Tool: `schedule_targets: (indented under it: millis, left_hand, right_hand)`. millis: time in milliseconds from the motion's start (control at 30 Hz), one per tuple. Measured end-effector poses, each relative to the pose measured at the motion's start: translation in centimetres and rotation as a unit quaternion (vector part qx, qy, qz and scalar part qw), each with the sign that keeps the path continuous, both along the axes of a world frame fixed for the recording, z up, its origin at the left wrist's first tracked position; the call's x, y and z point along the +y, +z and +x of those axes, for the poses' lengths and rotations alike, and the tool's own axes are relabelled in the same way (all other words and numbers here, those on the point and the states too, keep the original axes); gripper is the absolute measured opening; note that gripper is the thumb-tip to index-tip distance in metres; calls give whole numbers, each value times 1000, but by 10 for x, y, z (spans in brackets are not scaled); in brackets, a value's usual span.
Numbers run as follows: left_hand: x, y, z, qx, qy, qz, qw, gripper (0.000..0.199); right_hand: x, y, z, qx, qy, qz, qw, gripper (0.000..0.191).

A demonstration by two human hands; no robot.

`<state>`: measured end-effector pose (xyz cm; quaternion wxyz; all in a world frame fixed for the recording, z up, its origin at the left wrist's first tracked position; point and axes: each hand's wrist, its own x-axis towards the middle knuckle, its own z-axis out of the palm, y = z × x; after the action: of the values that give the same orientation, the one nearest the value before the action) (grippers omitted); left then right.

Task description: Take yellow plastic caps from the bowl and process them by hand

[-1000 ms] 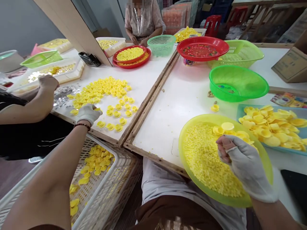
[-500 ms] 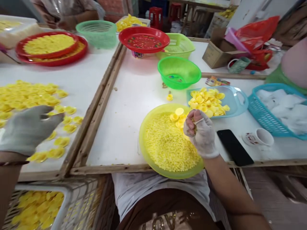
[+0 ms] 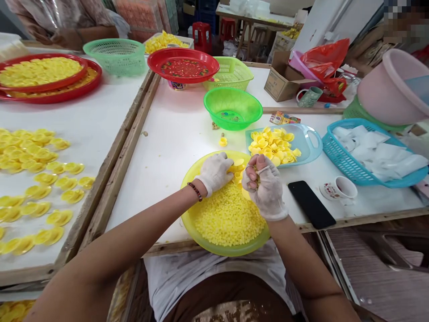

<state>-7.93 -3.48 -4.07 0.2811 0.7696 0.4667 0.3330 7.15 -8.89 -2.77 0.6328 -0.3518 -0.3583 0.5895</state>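
Note:
My left hand (image 3: 215, 173), in a white glove, reaches over the yellow bowl (image 3: 189, 219), its bent fingertips closed on the edge of a yellow cup (image 3: 238, 163). At the bowl's right rim, my right hand (image 3: 266, 190) is curled, thumb and fingertips bare, around small tan pieces (image 3: 256, 172). Small pale-yellow pellets (image 3: 231, 219) fill most of the bowl. More thin yellow cups (image 3: 273, 144) are piled on a light-blue tray (image 3: 308, 141) just behind my right hand.
Yellow cups (image 3: 37, 191) lie in groups across a wooden strip on the left. A black phone (image 3: 311, 204), a mug (image 3: 338, 188) and a blue basket (image 3: 365, 172) stand right. Behind are a green bowl (image 3: 233, 107) and a red tray (image 3: 183, 66). A person (image 3: 63, 22) sits at the back left.
My left hand has moved right, from the cups on the left table to those in the yellow bowl. My right hand stays curled beside the bowl. The camera view has shifted.

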Motion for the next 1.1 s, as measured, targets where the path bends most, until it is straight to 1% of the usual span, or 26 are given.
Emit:
schedule_targets:
  millis: [100, 167, 233, 367, 433, 500, 600, 700, 767, 867, 933, 1000, 1033, 1100]
  left_hand:
    - [-6, 0, -11, 30, -22, -4, 999, 26]
    - [-17, 0, -19, 44, -40, -8, 998, 20]
    - [-31, 0, -26, 44, -57, -23, 997, 20]
    - [-53, 0, -30, -13, -93, -75, 993, 19]
    - [-58, 0, -29, -37, -96, -87, 991, 17]
    - [-60, 2, -29, -42, -90, -86, 991, 16]
    - [-62, 3, -30, -39, -100, -81, 991, 18]
    - [-65, 1, -34, -31, -107, -79, 991, 23]
    - [-67, -2, -40, -18, -92, -51, 994, 25]
    - [-68, -5, -51, -7, -65, 20, 998, 30]
    - [-69, -4, -57, -7, -55, 38, 998, 32]
    - [-70, -2, -60, 2, -40, 43, 998, 30]
    - [-70, 0, -60, 13, -36, 49, 998, 27]
    - [-71, 3, -59, 43, -31, 69, 996, 16]
  right_hand:
    - [2, 1, -1, 18, 8, 4, 1000, 33]
    - [4, 5, -5, 6, 9, 16, 1000, 33]
    - [5, 10, -12, -16, 12, 35, 999, 34]
    - [4, 13, -28, -51, 17, 82, 995, 33]
    - [3, 10, -33, -62, 20, 109, 992, 31]
    - [1, 7, -35, -70, 23, 119, 990, 31]
    - [0, 5, -34, -67, 24, 95, 993, 35]
    - [0, 8, -30, -45, 25, 61, 997, 38]
    - [0, 10, -26, -34, 29, 40, 998, 39]
    - [-5, 10, -17, -32, 38, 33, 998, 37]
    - [-9, 7, -13, -67, 49, 35, 996, 33]
    - [-14, 1, -10, -162, 60, 51, 984, 28]
    - [-16, -2, -9, -226, 66, 74, 969, 25]
    - [-20, -8, -7, -346, 76, 158, 922, 17]
